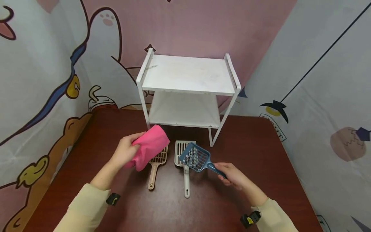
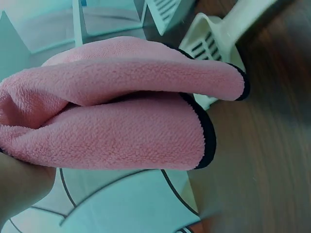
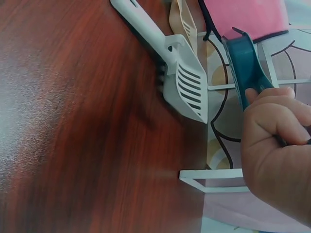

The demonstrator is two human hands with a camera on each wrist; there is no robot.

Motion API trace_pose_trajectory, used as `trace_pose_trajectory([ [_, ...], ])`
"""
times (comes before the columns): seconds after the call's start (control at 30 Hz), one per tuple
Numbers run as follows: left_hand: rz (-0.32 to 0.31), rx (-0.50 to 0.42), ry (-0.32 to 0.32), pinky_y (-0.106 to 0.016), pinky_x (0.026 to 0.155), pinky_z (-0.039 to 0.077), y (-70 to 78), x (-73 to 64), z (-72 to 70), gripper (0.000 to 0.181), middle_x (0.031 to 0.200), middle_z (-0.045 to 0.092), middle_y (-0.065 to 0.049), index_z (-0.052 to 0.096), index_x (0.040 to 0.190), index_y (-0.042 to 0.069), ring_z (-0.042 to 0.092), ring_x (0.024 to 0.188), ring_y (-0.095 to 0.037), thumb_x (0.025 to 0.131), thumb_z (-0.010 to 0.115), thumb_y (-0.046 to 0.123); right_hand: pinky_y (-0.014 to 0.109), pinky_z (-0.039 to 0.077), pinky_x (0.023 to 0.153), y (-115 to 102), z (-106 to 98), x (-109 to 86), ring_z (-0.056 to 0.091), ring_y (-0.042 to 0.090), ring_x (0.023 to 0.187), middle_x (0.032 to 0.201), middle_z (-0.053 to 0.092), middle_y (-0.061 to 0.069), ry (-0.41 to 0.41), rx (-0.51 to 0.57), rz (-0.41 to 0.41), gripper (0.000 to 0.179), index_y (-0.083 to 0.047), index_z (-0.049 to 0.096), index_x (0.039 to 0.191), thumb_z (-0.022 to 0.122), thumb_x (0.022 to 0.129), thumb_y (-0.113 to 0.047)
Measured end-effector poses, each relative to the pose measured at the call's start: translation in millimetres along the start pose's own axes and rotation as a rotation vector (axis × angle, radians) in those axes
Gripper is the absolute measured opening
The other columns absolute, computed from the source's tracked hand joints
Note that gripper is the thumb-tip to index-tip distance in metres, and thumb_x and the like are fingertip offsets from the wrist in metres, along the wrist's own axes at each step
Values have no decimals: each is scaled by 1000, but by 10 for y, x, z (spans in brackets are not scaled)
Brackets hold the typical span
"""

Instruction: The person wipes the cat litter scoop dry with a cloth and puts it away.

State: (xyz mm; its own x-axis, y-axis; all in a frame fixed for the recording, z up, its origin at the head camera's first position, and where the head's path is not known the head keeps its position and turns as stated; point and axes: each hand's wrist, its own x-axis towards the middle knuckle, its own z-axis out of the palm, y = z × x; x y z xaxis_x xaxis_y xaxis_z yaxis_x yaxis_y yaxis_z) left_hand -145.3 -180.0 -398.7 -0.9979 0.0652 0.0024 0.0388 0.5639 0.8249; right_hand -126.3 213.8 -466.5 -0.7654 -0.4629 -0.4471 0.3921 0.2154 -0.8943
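- Table (image 1: 168,212): dark, wood-grained; supports the shelf unit and two scoops.
- Shelf unit (image 1: 188,72): white, two-tiered, at the table's far edge; this position presumably leaves the near surface available to both hands.
- Pink cloth (image 1: 152,145): dark-edged, raised above the table and partly covering the beige scoop in the head view. The left hand (image 1: 124,149) pinches its near side, thumb uppermost; the folds hide most of the fingertips. Gripping one side lets the rest project towards the middle.
- Blue scoop (image 1: 205,164): raised, slotted head towards the cloth. The right hand (image 1: 233,176) closes round the handle, probably for control, leaving the head unobstructed.
- White scoop (image 1: 186,169): lies on the table in front of the shelf unit, handle towards the person, an orientation that suits easy reach.
- Beige scoop (image 1: 155,165): lies beside the white scoop, handle likewise nearest the person.
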Motion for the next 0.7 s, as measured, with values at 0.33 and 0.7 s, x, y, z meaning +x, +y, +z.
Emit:
trace_pose_trajectory([
  [0.33,40,-49,-126,-26,49,43,277,128,330,50,105,63,-19,53,132,6,51,52,-13,84,43,-4,16,25,40,-121,51,84,30,0,38,55,44,-8,-29,-27,-33,39,8,49,117,40,100,-26],
  [0.7,137,-36,-237,-23,57,43,458,160,756,49,121,62,-15,59,127,9,55,74,-15,81,50,-3,16,24,39,-233,146,134,29,1,38,54,43,-8,-11,-47,-28,40,7,51,117,40,100,-27],
])
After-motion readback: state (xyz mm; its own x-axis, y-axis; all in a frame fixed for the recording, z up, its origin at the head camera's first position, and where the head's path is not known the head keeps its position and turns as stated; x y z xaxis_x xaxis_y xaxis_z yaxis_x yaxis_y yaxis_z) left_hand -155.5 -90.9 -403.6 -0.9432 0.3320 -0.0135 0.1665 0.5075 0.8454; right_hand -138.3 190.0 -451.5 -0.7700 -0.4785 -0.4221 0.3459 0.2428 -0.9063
